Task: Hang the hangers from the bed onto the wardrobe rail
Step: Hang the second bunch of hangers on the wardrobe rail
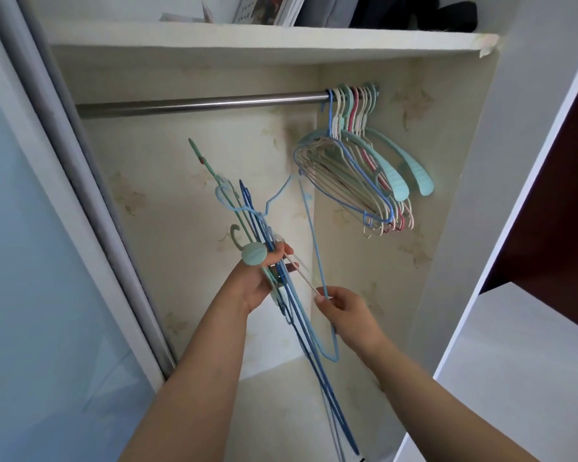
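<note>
Hanger, light blue (316, 261) | pinched low on its wire by right hand (344, 315), long axis near upright, hook up-left | left hand (257, 281) grips remaining bundle (247, 228) | rail (197, 103) above, bare left of hung cluster (357, 161) | right hand nearer.

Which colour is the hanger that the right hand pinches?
Light blue. The head view shows the hanger pinched by the right hand.

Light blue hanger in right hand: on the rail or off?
Off. The right hand pinches the light blue hanger below the rail.
</note>
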